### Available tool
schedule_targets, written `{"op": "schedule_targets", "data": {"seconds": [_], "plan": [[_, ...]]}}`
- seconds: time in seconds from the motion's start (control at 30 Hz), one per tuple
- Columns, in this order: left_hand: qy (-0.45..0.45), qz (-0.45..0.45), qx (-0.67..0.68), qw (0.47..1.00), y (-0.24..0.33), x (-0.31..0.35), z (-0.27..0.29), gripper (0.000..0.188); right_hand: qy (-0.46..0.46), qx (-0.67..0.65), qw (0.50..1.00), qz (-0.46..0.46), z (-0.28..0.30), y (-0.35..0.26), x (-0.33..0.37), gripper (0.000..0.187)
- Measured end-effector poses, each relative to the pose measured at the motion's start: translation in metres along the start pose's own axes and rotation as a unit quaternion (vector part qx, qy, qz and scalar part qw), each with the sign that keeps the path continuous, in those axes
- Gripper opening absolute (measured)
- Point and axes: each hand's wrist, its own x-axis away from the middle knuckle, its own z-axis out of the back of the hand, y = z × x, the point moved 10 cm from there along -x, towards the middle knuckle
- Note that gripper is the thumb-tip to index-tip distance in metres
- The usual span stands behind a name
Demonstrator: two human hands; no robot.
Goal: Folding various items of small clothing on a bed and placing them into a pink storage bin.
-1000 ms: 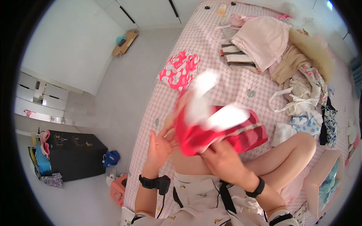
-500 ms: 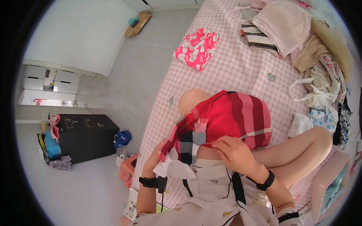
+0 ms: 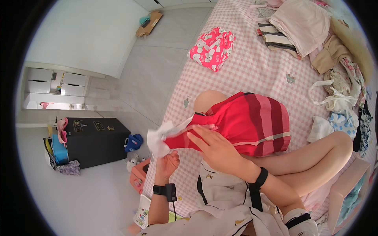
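A red plaid garment (image 3: 252, 122) with dark and pink stripes and a white collar-like end (image 3: 159, 143) lies across my lap and the bed. My right hand (image 3: 214, 149) rests on its narrower part, fingers stretched out and fairly flat. Close below the white end is my left hand (image 3: 168, 163), its fingers curled in; I see no cloth between them. The white end is smeared by motion. My bent leg (image 3: 311, 161) lies to the right of the garment, and my other knee (image 3: 208, 101) shows beyond it.
A pink checked bedsheet (image 3: 252, 74) covers the bed. On it lie a folded pink rabbit-print cloth (image 3: 214, 49) and, at the right, heaped clothes (image 3: 301, 27). A pale pink bin (image 3: 346, 185) stands lower right. Left of the bed are a black cabinet (image 3: 96, 141) and an orange box (image 3: 138, 177).
The garment's near end has flipped over to the left, hiding the dark checked patch. My left hand has come off its edge, and my right hand has moved left with fingers straightened.
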Motion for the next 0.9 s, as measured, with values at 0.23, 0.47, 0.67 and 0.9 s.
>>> {"op": "schedule_targets", "data": {"seconds": [0.23, 0.47, 0.67, 0.9], "plan": [[-0.018, -0.001, -0.013, 1.000, -0.026, -0.033, 0.018, 0.036, 0.084, -0.015, 0.988, -0.126, 0.050, 0.053, 0.043, 0.056], [0.161, -0.029, -0.091, 0.982, -0.041, -0.072, 0.016, 0.037, 0.100, 0.037, 0.983, -0.146, 0.052, 0.062, 0.047, 0.054], [0.185, -0.259, -0.134, 0.938, 0.088, 0.001, 0.001, 0.042, 0.014, 0.071, 0.996, -0.058, 0.004, 0.027, 0.016, 0.060], [0.293, -0.404, -0.252, 0.829, 0.105, 0.061, -0.071, 0.052, -0.055, 0.148, 0.987, -0.009, -0.054, 0.031, 0.025, 0.045]]}}
